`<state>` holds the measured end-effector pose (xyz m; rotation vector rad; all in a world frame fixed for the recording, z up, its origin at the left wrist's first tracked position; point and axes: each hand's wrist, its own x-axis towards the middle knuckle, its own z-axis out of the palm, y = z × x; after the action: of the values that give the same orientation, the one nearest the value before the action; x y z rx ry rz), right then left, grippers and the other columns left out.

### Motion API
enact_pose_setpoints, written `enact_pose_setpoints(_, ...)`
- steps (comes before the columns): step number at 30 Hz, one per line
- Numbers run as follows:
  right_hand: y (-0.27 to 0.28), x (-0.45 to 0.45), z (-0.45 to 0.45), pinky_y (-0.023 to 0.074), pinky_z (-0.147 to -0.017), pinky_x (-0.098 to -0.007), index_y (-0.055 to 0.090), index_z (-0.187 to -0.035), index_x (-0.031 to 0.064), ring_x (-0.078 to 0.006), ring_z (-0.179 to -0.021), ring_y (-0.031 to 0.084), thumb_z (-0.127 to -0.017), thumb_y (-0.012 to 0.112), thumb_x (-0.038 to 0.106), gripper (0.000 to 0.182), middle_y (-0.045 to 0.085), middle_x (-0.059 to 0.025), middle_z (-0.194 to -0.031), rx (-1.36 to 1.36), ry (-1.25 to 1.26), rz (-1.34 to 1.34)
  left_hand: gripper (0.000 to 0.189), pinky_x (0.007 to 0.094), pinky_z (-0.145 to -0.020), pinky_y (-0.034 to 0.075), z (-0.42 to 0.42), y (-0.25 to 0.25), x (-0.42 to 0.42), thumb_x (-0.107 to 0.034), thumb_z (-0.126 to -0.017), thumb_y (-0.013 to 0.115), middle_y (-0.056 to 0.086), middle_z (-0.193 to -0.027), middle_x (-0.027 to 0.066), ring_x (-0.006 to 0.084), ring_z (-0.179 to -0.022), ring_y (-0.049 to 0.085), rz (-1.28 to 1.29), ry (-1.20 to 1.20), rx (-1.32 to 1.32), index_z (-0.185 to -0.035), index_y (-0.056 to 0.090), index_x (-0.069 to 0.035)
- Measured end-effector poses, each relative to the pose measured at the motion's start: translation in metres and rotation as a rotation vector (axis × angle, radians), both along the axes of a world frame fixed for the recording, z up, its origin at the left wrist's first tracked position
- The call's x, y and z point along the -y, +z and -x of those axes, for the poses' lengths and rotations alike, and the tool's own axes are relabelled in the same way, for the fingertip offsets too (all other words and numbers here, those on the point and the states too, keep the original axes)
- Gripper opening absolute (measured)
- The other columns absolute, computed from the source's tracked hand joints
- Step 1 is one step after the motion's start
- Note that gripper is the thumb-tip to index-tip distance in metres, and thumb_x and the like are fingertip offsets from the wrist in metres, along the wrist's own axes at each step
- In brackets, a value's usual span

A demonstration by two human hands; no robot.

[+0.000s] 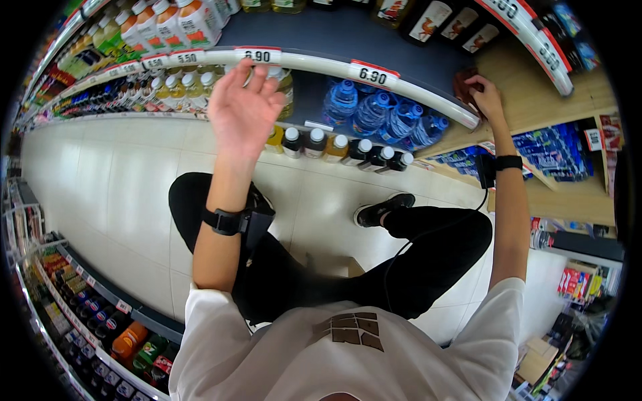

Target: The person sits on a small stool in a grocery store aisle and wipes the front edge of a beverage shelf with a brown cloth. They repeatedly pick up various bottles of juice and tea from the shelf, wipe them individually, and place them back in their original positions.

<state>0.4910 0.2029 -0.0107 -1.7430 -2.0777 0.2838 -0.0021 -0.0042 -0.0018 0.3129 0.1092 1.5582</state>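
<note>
My left hand (pixel 246 108) is raised palm up in front of the shelf's price rail (pixel 311 62), fingers apart and holding nothing. At the right end of the dark shelf (pixel 321 32), my right hand (pixel 485 97) touches a reddish-brown item (pixel 464 87) beside the wooden side panel; what it is, and whether the fingers grip it, cannot be told. Large blue-capped water bottles (pixel 371 113) stand on the shelf below, between my hands. White-capped drink bottles (pixel 336 148) stand in a row lower down. Dark bottles with bird labels (pixel 429 22) are at the back of the upper shelf.
White cartons with orange caps (pixel 193 25) fill the shelf's upper left. A wooden rack with blue packs (pixel 551 150) is at the right. Behind me on the left runs another shelf with soda bottles (pixel 128 341). My legs are bent over the tiled floor (pixel 125 160).
</note>
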Motion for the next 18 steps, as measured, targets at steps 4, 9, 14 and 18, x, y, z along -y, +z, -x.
enact_pose_setpoints(4, 0.0, -0.006, 0.023, 0.0505, -0.08, -0.0331, 0.07, -0.093, 0.0121, -0.026, -0.088, 0.066, -0.076, 0.061, 0.008, 0.02, 0.068, -0.011, -0.093, -0.038, 0.137, 0.005, 0.022, 0.0315, -0.075, 0.043, -0.004, 0.005, 0.002, -0.023, -0.095, 0.05, 0.058, -0.099, 0.0045, 0.0193, -0.088, 0.052, -0.017, -0.023, -0.048, -0.109, 0.059, -0.009)
enact_pose_setpoints(9, 0.004, -0.005, 0.099, 0.0494, -0.078, -0.032, 0.07, -0.093, 0.0098, -0.0236, -0.083, 0.063, -0.076, 0.063, 0.007, 0.018, 0.065, -0.0081, -0.093, 0.003, 0.268, -0.024, 0.026, 0.0334, -0.072, 0.043, -0.007, 0.0, -0.003, -0.029, -0.091, 0.054, 0.058, -0.096, 0.0048, 0.0189, -0.086, 0.054, 0.054, -0.012, -0.049, -0.109, 0.057, -0.011)
enact_pose_setpoints(14, -0.003, -0.015, 0.196, 0.0489, -0.078, -0.0289, 0.069, -0.095, 0.0059, -0.0173, -0.084, 0.062, -0.078, 0.065, 0.004, 0.018, 0.066, -0.0046, -0.094, -0.094, 0.455, -0.017, 0.02, 0.0321, -0.07, 0.041, -0.012, 0.005, 0.0, -0.025, -0.093, 0.053, 0.058, -0.096, 0.0046, 0.019, -0.085, 0.053, 0.086, -0.027, -0.06, -0.106, 0.059, -0.01)
enact_pose_setpoints(18, -0.008, -0.022, 0.275, 0.0515, -0.075, -0.0355, 0.073, -0.091, 0.0159, -0.0244, -0.082, 0.065, -0.075, 0.064, 0.013, 0.019, 0.067, -0.0073, -0.087, -0.094, 0.561, -0.078, 0.021, 0.0323, -0.069, 0.041, -0.011, 0.007, 0.001, -0.025, -0.093, 0.053, 0.058, -0.095, 0.0046, 0.0197, -0.083, 0.054, 0.103, 0.0, -0.106, -0.106, 0.058, -0.01)
